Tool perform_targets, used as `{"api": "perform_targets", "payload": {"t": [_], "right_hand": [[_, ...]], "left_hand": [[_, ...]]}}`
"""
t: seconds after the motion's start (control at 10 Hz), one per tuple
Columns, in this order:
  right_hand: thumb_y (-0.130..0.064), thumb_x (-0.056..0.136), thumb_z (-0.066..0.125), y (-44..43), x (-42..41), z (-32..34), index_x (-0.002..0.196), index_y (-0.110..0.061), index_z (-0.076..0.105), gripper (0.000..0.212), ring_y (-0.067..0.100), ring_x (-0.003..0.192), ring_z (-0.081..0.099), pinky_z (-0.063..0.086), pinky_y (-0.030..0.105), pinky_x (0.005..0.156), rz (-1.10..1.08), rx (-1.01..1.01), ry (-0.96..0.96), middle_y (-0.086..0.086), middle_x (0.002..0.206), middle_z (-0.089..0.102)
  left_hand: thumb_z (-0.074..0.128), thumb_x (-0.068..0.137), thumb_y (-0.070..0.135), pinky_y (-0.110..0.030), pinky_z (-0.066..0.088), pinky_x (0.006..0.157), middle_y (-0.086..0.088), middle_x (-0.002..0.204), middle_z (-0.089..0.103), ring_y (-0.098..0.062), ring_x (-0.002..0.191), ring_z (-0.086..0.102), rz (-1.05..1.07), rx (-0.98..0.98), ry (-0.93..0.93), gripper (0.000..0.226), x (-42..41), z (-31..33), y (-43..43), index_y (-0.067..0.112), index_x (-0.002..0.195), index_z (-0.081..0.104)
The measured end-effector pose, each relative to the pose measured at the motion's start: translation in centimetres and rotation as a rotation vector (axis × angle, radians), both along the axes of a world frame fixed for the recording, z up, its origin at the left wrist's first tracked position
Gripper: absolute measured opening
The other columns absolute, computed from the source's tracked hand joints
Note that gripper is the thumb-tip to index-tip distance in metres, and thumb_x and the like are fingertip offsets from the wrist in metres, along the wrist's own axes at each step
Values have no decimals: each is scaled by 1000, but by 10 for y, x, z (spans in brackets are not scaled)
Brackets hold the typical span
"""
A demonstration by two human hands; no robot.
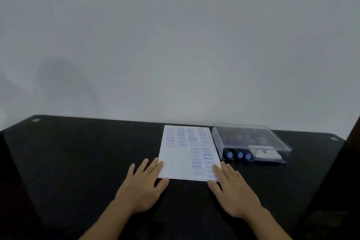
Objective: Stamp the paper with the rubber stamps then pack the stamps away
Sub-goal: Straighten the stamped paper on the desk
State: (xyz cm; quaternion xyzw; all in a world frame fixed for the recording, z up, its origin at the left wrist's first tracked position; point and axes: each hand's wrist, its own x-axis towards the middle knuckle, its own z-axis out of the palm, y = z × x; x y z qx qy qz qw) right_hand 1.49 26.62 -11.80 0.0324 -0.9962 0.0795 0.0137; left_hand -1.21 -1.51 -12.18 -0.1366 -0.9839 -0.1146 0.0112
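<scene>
A white sheet of paper (183, 160) lies on the black table (87, 152), covered with several blue stamp prints such as SAMPLE, FRAGILE and AIR MAIL. My left hand (143, 185) lies flat with straight fingers at the paper's near left corner. At the near right corner my right hand (232, 187) rests flat, its fingertips on the paper. To the right of the paper stands a clear plastic box (251, 142) with its lid on. Inside it lie three black stamps with blue ends (239, 155) and a white item (267, 154).
A pale wall rises right behind the table's far edge. Two round metal fittings (35, 120) (334, 138) sit near the table's far corners. Dark shapes border the view at the far left and right.
</scene>
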Motion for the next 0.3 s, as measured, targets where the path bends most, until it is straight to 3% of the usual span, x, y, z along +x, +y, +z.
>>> {"api": "perform_targets", "payload": {"t": [0.2,0.3], "right_hand": [[-62,101,19,1,1,4,161,-31,4,70,15,155,-5,-1,35,124,-27,-56,-52,0,169,-5],[-79,81,-5,-1,-10,10,151,-38,38,92,3,153,0,9,28,119,56,-131,-12,-16,161,25]], "left_hand": [[20,95,60,-43,-3,119,14,161,-2,-11,147,-6,27,-10,-46,67,1,10,2,32,153,1],[29,95,59,-45,0,118,12,161,-1,-14,148,-2,37,-55,-159,70,-16,31,8,30,154,3]]}}
